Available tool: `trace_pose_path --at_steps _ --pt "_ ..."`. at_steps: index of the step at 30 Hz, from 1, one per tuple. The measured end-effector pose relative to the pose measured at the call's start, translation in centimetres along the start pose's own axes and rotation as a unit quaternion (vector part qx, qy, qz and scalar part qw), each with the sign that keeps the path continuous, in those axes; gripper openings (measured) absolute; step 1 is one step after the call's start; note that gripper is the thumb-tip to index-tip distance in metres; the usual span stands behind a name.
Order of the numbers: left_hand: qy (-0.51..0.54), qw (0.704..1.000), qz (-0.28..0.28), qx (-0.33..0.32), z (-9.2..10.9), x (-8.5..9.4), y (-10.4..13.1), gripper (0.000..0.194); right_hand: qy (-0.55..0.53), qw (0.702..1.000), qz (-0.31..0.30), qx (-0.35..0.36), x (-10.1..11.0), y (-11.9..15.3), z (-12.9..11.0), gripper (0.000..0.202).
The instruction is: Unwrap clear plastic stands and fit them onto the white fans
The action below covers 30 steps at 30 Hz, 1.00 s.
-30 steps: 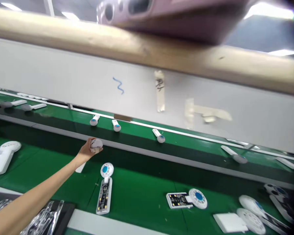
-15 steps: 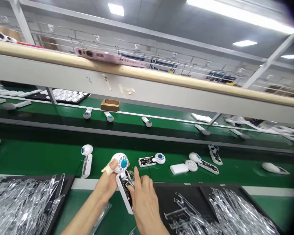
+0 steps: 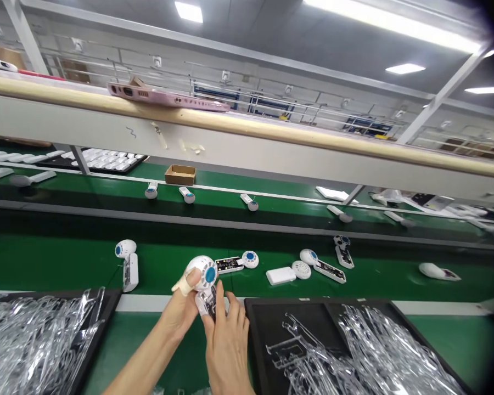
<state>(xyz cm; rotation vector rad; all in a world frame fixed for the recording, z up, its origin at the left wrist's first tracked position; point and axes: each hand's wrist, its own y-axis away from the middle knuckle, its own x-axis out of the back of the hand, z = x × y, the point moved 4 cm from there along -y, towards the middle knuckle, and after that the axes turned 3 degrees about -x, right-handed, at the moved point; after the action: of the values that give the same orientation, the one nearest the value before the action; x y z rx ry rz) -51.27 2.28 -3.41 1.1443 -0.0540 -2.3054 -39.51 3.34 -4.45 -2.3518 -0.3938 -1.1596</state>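
My left hand [image 3: 183,307] is closed around a white handheld fan [image 3: 201,272] with a round head and a blue centre, the thumb lying on the head. My right hand [image 3: 227,334] is closed over the fan's handle, fingertips at its upper part near the neck. A clear plastic piece [image 3: 208,303] shows on the handle there; most of it and the lower handle are hidden by the fingers. Just behind the held fan, another fan [image 3: 250,259] lies on the green belt with its circuit board [image 3: 229,265] exposed.
A black tray [image 3: 255,329] of clear plastic parts [image 3: 395,345] stands at right; more clear parts [image 3: 33,340] fill a tray at left. Several fans lie along the green belt [image 3: 74,263]. Beyond are a second belt, a cardboard box [image 3: 180,175] and a shelf bar holding a pink phone [image 3: 168,99].
My right hand has shifted left and closed over the handle, covering the board that showed before. The fans on the near belt have moved left, while those on the far belt sit slightly further right.
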Motion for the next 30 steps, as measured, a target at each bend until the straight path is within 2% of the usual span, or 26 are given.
trace_pose_path --at_steps 4,6,8,11,13,15,17,20,23,26,28,30 --pt "-0.018 0.999 -0.038 -0.028 0.5 -0.5 0.0 0.047 -0.132 0.982 -0.128 -0.028 0.5 0.1 0.9 0.054" --pt "-0.04 0.998 -0.043 -0.031 0.1 -0.4 0.2 0.052 -0.155 0.977 -0.146 -0.033 1.3 0.0 1.3 0.054" --pt "-0.099 0.994 -0.034 -0.011 -0.5 -0.1 0.6 0.055 -0.15 0.98 -0.128 -0.02 2.1 -0.2 1.4 0.053" --pt "-0.206 0.979 -0.006 0.01 -0.9 -0.1 1.2 0.048 -0.153 0.983 -0.103 0.004 2.8 -0.9 1.0 0.048" --pt "-0.24 0.971 0.01 -0.011 -0.5 -0.5 1.4 0.043 -0.217 0.972 -0.075 -0.053 2.7 -1.9 1.4 0.043" --pt "-0.256 0.965 0.012 -0.051 -0.1 -1.0 1.4 0.042 -0.287 0.944 -0.033 -0.16 1.9 -2.9 2.4 0.041" --pt "-0.272 0.958 0.005 -0.085 0.1 -1.5 1.4 0.041 -0.315 0.917 0.003 -0.243 0.8 -3.7 3.4 0.05" --pt "-0.289 0.949 -0.001 -0.123 0.0 -1.5 1.7 0.036 -0.308 0.913 0.015 -0.267 -0.9 -4.6 3.7 0.055" --pt "-0.29 0.948 0.013 -0.131 -0.2 -0.4 0.9 0.036 -0.295 0.919 -0.002 -0.26 -2.0 -5.3 3.4 0.053" --pt "-0.365 0.926 0.047 -0.083 0.7 1.9 -2.4 0.046 -0.277 0.929 -0.074 -0.233 -2.1 -5.1 3.6 0.051" --pt "-0.431 0.895 0.092 -0.066 2.6 4.3 -5.7 0.053 -0.254 0.937 -0.124 -0.207 -1.5 -3.5 4.5 0.039" --pt "-0.473 0.864 0.15 -0.084 5.6 7.0 -9.0 0.053 -0.217 0.946 -0.158 -0.182 -0.6 -0.4 6.1 0.026"
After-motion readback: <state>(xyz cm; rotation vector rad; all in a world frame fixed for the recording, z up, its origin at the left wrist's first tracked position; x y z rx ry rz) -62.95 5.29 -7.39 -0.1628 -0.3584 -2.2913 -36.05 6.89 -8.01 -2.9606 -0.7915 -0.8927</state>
